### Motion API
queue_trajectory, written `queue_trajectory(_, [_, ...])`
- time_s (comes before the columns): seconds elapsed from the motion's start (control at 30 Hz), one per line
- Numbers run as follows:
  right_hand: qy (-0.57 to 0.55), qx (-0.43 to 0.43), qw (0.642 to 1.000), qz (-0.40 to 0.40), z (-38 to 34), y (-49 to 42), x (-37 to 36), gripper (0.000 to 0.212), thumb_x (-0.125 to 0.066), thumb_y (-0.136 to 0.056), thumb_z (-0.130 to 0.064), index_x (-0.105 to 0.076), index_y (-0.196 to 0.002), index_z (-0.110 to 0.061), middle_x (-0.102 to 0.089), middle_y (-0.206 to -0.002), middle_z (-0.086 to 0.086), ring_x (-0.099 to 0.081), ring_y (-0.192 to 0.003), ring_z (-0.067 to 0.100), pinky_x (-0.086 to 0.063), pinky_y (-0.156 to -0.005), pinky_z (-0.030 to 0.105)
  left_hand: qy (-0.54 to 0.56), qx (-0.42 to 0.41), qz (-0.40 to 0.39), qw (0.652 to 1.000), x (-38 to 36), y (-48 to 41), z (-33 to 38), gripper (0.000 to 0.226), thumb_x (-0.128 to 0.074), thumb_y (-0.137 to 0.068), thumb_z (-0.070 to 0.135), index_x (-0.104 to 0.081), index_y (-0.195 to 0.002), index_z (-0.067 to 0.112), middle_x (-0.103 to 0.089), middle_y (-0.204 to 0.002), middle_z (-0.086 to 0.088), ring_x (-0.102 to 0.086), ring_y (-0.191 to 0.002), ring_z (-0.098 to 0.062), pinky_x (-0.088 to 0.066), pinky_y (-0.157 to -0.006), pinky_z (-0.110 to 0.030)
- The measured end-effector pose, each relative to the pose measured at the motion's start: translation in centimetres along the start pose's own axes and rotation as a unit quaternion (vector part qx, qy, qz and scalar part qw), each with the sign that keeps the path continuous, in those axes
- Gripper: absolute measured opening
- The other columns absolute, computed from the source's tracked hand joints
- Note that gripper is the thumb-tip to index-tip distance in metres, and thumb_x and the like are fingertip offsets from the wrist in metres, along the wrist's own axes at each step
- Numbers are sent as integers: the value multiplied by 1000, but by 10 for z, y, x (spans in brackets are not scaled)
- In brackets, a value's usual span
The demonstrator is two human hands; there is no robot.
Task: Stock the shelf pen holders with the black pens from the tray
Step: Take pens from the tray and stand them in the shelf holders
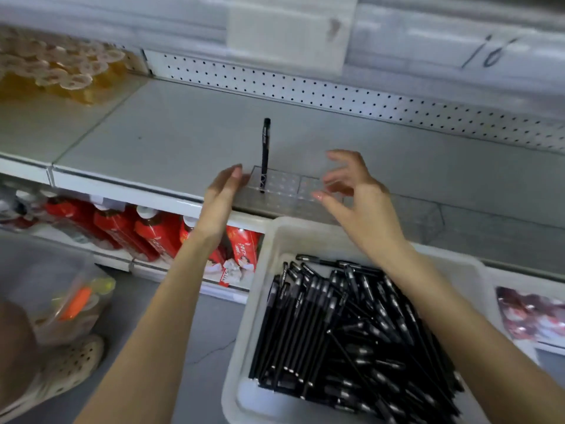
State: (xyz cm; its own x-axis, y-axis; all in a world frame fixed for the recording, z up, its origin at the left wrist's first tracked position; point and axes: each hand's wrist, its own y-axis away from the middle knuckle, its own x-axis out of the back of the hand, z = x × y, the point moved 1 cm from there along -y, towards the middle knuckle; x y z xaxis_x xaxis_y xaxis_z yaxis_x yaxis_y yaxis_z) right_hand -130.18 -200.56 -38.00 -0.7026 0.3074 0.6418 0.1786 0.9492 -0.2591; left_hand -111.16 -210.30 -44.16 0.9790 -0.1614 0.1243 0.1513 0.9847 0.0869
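Note:
A clear plastic pen holder (pixel 287 188) with a grid of holes sits at the front edge of the grey shelf (pixel 159 139). One black pen (pixel 264 154) stands upright in its left corner. My left hand (pixel 223 194) is flat against the holder's left end, fingers straight. My right hand (pixel 354 191) hovers over the holder's right part, fingers spread and loosely curved, holding nothing. A white tray (pixel 269 270) below holds several black pens (pixel 345 325) in a loose pile. A second clear holder (pixel 419 215) lies further right.
A white pegboard (pixel 305 90) backs the shelf. Yellow jars (pixel 58 71) fill the far left. Red cartons (pixel 146 231) stand on the lower shelf. A clear bag (pixel 67 304) and a beige shoe (pixel 67 371) are on the floor at left. Packets (pixel 532 316) lie right of the tray.

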Motion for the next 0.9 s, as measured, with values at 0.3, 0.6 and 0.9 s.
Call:
queue_trajectory(0.3, [41, -117, 983, -139, 69, 111, -4, 27, -69, -82, -34, -67, -107, -23, -67, -103, -9, -61, -100, 7, -45, -91, 22, 4, 47, 33, 998, 8, 112, 13, 42, -54, -93, 35, -47, -133, 22, -58, -121, 5, -55, -115, -11, -42, -102, -35])
queue_trajectory(0.6, [182, -68, 965, -174, 71, 112, -33, 45, -57, -87, -47, -59, -124, -22, -58, -120, -3, -43, -118, 19, -30, -96, 34, -57, 77, -99, 990, -27, 149, -23, 20, -47, -98, 22, -58, -105, 37, -67, -96, 20, -61, -92, 4, -44, -75, -7])
queue_trajectory(0.9, [146, -64, 976, -149, 69, 132, -34, 37, -59, -85, -47, -66, -115, -25, -61, -115, -9, -46, -114, 14, -22, -95, 27, -49, 69, -94, 992, -35, 152, -21, 20, -45, -98, 23, -55, -101, 39, -65, -82, 34, -60, -80, 15, -42, -66, -2])
